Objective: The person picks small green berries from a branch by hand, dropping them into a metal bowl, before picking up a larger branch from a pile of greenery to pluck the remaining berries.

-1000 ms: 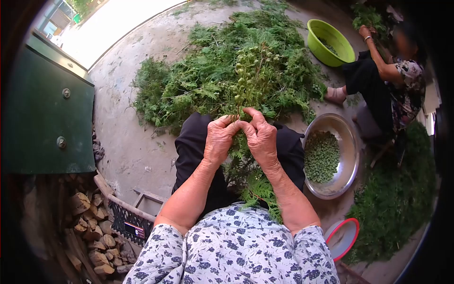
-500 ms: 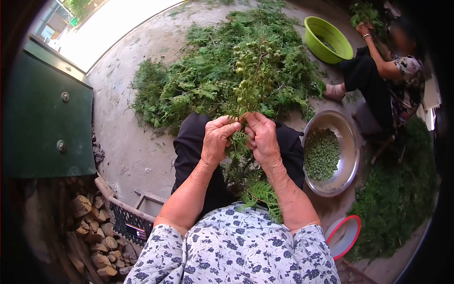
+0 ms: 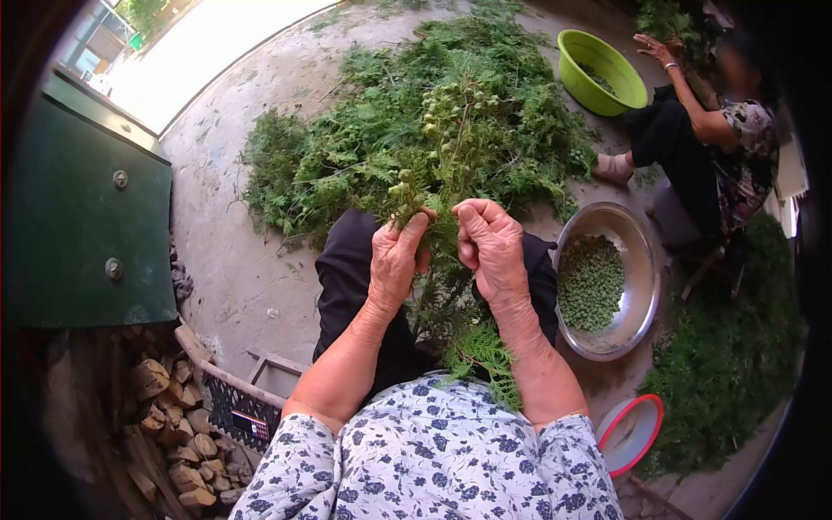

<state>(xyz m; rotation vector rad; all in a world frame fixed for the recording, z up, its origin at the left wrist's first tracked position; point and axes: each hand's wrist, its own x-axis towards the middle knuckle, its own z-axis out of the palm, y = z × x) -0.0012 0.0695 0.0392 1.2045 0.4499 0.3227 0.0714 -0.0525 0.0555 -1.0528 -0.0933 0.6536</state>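
My left hand (image 3: pixel 399 258) is closed on a small conifer sprig with pale green cones (image 3: pixel 404 189), held upright above my lap. My right hand (image 3: pixel 492 247) is a short way to the right, thumb and forefinger pressed together; whatever is between them is too small to make out. Between and beyond my hands rises a longer cone-bearing branch (image 3: pixel 452 130), its lower leafy part running down between my knees. A flat green frond (image 3: pixel 482 355) rests against my shirt by the right forearm.
A large heap of conifer cuttings (image 3: pixel 347 147) spreads ahead. On my right stands a metal basin (image 3: pixel 640 299) holding many green cones, with a lime-green tub (image 3: pixel 628 91) beyond. Another person (image 3: pixel 706 130) sits at right. A red-rimmed container (image 3: pixel 646 442) and firewood (image 3: pixel 186 433) are nearer.
My hands have moved apart, the left now carrying a separate coned sprig. The long branch leans slightly left. The other person's near hand has opened and lifted away from their greenery.
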